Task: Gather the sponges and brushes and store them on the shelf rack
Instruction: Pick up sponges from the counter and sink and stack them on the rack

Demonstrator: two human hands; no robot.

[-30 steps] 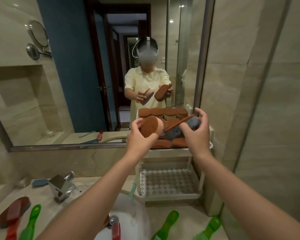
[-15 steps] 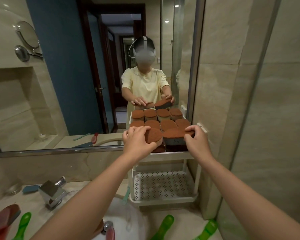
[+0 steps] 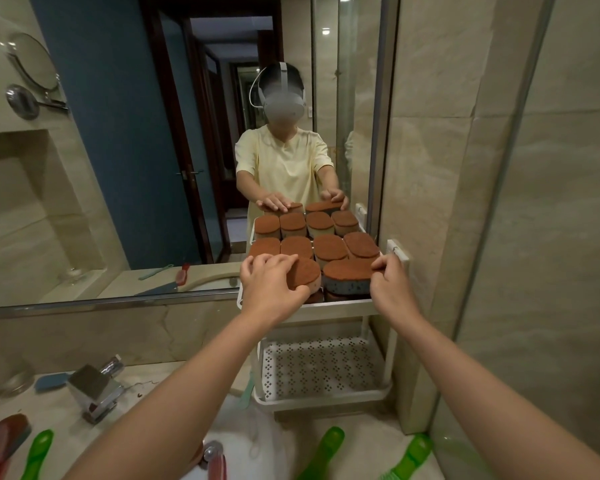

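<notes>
A white two-tier shelf rack (image 3: 340, 308) stands against the mirror. Its top tier holds several brown-topped sponges. My left hand (image 3: 269, 287) grips a yellow-bodied sponge (image 3: 305, 274) at the tier's front left, fingers over its top and thumb under its edge. My right hand (image 3: 390, 289) pinches the right end of a grey-bodied sponge (image 3: 347, 277) sitting beside it, on top of other sponges. The lower tier (image 3: 321, 367) is a bare perforated tray. Green brush handles (image 3: 323, 452) (image 3: 409, 457) (image 3: 37, 452) lie on the counter below.
A chrome tap (image 3: 96, 388) and white basin (image 3: 246, 441) sit under my arms. A red brush (image 3: 0, 441) lies at the counter's left edge, a blue item (image 3: 49, 381) behind the tap. The mirror (image 3: 118, 150) backs the rack; a tiled wall stands at its right.
Both hands lowered their sponges from in front of the mirror onto the top tier's front row. The sponges now lie flat, brown side up, with my hands still on them.
</notes>
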